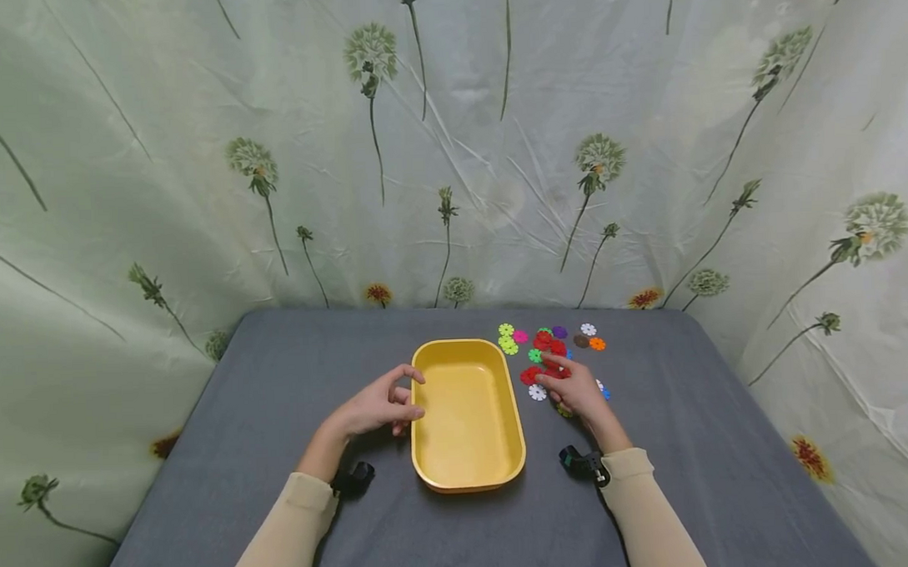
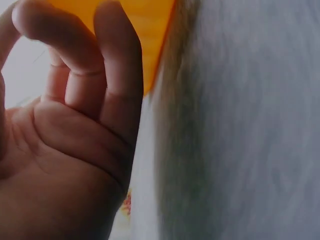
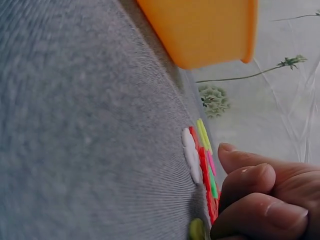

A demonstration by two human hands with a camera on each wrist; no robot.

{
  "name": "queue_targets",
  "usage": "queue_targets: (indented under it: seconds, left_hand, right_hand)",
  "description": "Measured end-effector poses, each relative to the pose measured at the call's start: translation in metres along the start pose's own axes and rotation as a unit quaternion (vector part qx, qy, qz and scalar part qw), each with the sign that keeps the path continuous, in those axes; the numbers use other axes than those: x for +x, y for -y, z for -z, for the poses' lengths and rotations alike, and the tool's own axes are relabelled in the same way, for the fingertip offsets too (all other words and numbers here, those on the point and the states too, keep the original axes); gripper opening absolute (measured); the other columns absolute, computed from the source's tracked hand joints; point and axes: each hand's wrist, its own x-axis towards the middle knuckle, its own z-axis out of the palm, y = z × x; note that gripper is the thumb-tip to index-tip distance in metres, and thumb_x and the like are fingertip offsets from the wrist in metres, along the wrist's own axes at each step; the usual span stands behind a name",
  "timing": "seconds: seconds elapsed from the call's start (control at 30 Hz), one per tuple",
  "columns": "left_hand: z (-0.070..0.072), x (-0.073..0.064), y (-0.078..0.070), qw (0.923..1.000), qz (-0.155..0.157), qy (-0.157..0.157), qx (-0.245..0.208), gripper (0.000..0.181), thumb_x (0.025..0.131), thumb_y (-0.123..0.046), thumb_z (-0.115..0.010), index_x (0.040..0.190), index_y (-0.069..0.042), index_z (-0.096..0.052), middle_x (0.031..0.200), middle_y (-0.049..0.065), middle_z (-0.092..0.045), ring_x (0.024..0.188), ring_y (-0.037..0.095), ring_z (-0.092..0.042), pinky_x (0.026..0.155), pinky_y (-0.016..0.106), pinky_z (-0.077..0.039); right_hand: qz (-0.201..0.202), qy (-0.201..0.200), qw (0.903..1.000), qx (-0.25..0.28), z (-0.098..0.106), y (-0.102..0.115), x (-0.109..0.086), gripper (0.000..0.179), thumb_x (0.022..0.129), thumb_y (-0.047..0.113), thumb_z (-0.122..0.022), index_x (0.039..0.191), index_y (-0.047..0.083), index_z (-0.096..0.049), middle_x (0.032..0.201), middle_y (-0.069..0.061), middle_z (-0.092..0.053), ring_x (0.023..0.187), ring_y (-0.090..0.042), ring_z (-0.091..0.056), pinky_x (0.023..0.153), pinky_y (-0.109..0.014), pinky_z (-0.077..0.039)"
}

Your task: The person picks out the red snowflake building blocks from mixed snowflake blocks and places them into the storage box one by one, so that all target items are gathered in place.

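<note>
we have a yellow tray (image 1: 467, 433) on the grey table (image 1: 313, 347), its long sides running away from us. our left hand (image 1: 374, 406) is at the tray's left rim, forefinger and thumb bent and well parted, their tips over the edge; we cannot tell how firmly they touch it.

our right hand (image 1: 576, 388) is over the small flower-shaped discs to the right of the tray, forefinger and thumb bent with a gap between them. we cannot tell whether a fingertip touches a disc.

the red discs (image 1: 543, 340) lie partly under those fingers, some overlapping. near them we see a green disc (image 1: 535, 356), a pink disc (image 1: 521, 336) and, just beside the tray, the lime discs (image 1: 508, 347). a white disc (image 1: 537, 392) lies on our side of the red ones. at the far right are a brown disc (image 1: 581, 342) and an orange disc (image 1: 597, 343). behind the table hangs a dandelion-patterned cloth (image 1: 487, 157).
</note>
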Motion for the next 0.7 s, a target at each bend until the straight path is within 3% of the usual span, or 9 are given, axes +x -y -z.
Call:
queue_targets:
  seconds: [0.4, 0.7]
  left_hand:
    - [-0.015, 0.01, 0.008, 0.9987, -0.006, -0.049, -0.013, 0.059, 0.1, -0.013, -0.073, 0.147, -0.009, -0.038, 0.074, -0.001, -0.062, 0.057, 0.015, -0.055, 0.06, 0.027, -0.053]
    - [-0.019, 0.014, 0.012, 0.9976, -0.005, -0.068, -0.016, 0.057, 0.101, -0.012, -0.072, 0.148, -0.011, -0.039, 0.073, -0.002, -0.062, 0.057, 0.014, -0.054, 0.058, 0.027, -0.051]
  right_hand:
    - [0.017, -0.021, 0.9956, -0.089, -0.008, 0.002, -0.001, 0.044, 0.096, 0.02, -0.077, 0.137, 0.005, -0.068, 0.058, 0.0, -0.057, 0.045, -0.01, -0.048, 0.043, -0.022, -0.039]
    - [0.05, -0.064, 0.9839, -0.159, -0.014, 0.007, -0.002, 0.041, 0.096, 0.025, -0.077, 0.128, 0.001, -0.072, 0.059, -0.004, -0.061, 0.046, -0.013, -0.052, 0.048, -0.024, -0.044]
